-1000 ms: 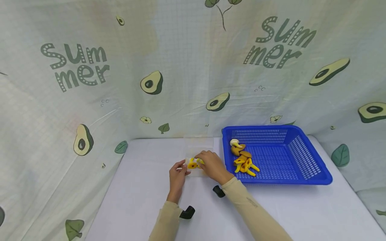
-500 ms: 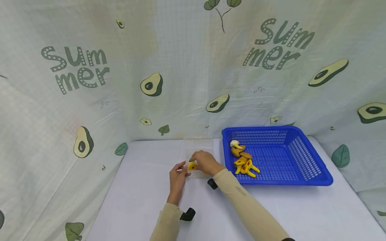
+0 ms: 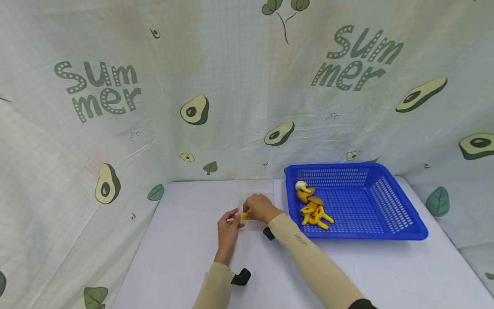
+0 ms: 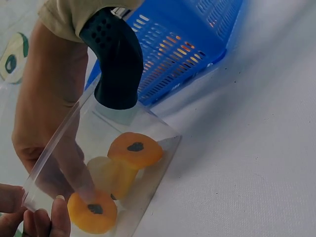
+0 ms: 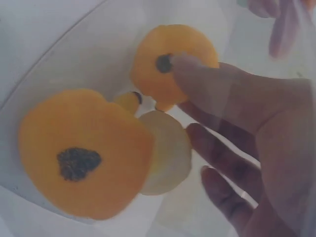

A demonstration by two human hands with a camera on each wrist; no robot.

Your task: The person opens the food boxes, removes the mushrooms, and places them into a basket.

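A clear plastic box (image 4: pixel 148 197) stands on the white table in front of me, with an open lid (image 3: pixel 254 185) behind it. My left hand (image 3: pixel 227 231) pinches the box's left rim between thumb and fingers. My right hand (image 3: pixel 262 209) reaches inside the box. Its thumb and index finger pinch a yellow-orange mushroom (image 5: pixel 148 44) with a dark spot on its cap. Beside that one lie a larger-looking yellow mushroom (image 5: pixel 113 143) with a dark patch and a paler rounded piece (image 5: pixel 170 153). In the head view the right hand hides most of them.
To the right stands a blue perforated basket (image 3: pixel 366 206). Along its left side lie yellow mushrooms (image 3: pixel 318 214), brown ones (image 3: pixel 302 196) and a white-capped one (image 3: pixel 301 186). A patterned curtain (image 3: pixel 231 86) hangs behind the table. Dark wrist mounts (image 3: pixel 241 277) stick out from the sleeves.
My right hand has moved left over the box with its fingers down inside, covering more of the yellow mushrooms. The left hand stays at the rim, and the basket's contents look the same.
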